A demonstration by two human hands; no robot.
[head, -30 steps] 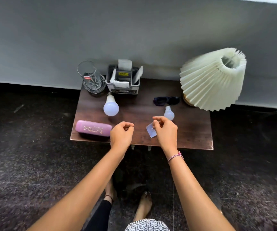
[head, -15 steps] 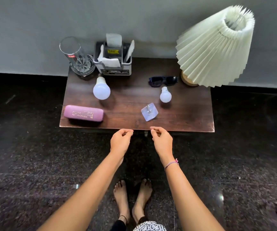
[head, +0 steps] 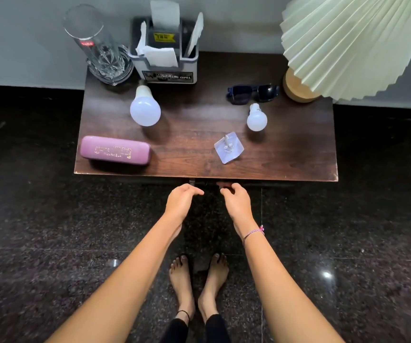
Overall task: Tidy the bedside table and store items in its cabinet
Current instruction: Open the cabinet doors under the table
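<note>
Both forearms reach up from the bottom of the frame toward the front edge of the bench (head: 199, 169), which fills the upper middle of the frame; the left hand (head: 181, 200) and the right hand (head: 236, 203) hang side by side just below that edge, backs toward the camera, fingers loosely curled inward toward each other with a gap between them; neither grip holds anything, both are relaxed and half open; whether the fingertips touch the small handles under the edge cannot be told; a braided bracelet (head: 253, 233) circles the right wrist.

On the bench, a pink glasses case (head: 115, 150) lies at the lower left near the front edge; a large bulb (head: 145, 108) lies above it; a small bulb (head: 256, 117) lies to the right of centre, just below a pair of sunglasses (head: 252, 93); a clear adhesive hook (head: 228, 147) lies below the small bulb; a glass (head: 98, 45) stands at the upper left beside a grey organiser (head: 167, 60) holding papers; a lamp (head: 352, 45) with a pleated shade stands at the upper right; the cabinet beneath is hidden by the top.

Bare feet (head: 199, 283) stand on the dark floor (head: 51, 243) at the bottom centre.
</note>
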